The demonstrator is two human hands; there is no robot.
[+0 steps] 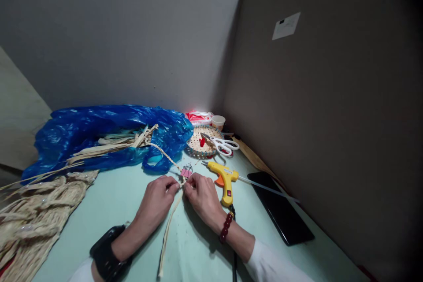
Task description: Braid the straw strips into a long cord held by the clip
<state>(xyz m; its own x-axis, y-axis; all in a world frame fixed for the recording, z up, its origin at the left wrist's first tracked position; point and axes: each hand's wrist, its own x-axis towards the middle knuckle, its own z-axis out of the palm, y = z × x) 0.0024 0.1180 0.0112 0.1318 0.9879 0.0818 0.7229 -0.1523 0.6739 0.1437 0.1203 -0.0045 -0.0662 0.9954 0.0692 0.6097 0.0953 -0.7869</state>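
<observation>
My left hand [157, 198] is closed in a pinch on the pale straw braid's [164, 154] working end, at the middle of the table. Close beside it, my right hand [203, 197] also pinches the straw strands, with its fingertips almost meeting the left ones. Just beyond the fingers, a pink binder clip [186, 173] sits on the braid. From the clip the braid runs back to a bundle of straw [132, 142]. One loose straw strand [168, 233] hangs from the fingers toward the near edge. The exact crossing of the strands is partly hidden by my fingers.
A blue plastic bag [82, 119] lies behind the straw. Woven straw pieces [46, 220] cover the left. At the right are a yellow glue gun [226, 180], a black phone or tablet [282, 211], and white-handled scissors [224, 144] on a woven basket [194, 146]. A paper cup [218, 121] stands behind.
</observation>
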